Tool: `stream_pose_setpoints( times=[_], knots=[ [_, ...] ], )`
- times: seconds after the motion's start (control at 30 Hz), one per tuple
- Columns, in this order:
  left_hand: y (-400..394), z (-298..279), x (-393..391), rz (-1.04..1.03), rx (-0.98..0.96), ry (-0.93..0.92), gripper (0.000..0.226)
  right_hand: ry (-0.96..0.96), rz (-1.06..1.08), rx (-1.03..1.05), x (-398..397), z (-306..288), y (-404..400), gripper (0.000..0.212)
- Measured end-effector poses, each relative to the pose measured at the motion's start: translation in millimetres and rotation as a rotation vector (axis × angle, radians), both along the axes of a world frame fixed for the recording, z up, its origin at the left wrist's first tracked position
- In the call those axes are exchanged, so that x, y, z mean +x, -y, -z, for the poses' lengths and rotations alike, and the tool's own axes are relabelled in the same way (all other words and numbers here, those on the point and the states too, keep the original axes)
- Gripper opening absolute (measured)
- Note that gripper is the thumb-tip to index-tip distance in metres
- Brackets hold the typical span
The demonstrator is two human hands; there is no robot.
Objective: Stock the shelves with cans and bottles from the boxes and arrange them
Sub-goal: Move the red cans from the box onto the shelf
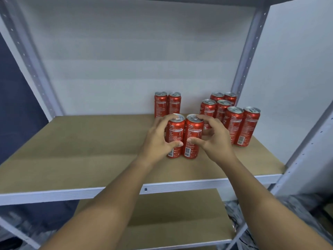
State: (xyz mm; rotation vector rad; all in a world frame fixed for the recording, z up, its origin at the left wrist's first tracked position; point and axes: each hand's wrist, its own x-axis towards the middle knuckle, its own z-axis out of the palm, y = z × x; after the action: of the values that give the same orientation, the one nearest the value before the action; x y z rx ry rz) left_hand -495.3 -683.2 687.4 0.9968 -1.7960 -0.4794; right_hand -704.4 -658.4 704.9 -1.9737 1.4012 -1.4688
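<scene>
On the brown shelf board [81, 150] we have two red Coke cans standing upright side by side, touching, a little right of the middle and nearer to us than the rest. Our left hand [158, 139] wraps the left can [175, 138]: the thumb lies across its near face and the fingers [168, 121] curl up round its left side toward the rim. Our right hand [214, 139] is at the right can [192, 136]: the thumb touches its near face low down, the forefinger reaches over to the lid, and the other fingers are bent and spread just beside the can's right side; we cannot tell whether they touch it. Both cans sit flat on the board.

Farther back, against the white rear panel [126, 69], a pair of cans [167, 104] stands upright, touching each other. To the right, close to the rear right post [250, 51], a block of six cans [232, 116] stands in three rows of two, stepping toward us and to the right, the nearest pair the rightmost.

Below the white front rail [72, 193] a lower shelf [162, 213] of the same brown board shows between our forearms.
</scene>
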Motion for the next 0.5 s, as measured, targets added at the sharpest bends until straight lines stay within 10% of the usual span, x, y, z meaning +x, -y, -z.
stream_pose_setpoints(
  times=[0.5],
  knots=[
    [69.3, 18.1, -26.7, -0.009, 0.064, -0.051, 0.093, -0.009, 0.059, 0.032, -6.5, 16.0, 64.3, 0.073]
  ],
)
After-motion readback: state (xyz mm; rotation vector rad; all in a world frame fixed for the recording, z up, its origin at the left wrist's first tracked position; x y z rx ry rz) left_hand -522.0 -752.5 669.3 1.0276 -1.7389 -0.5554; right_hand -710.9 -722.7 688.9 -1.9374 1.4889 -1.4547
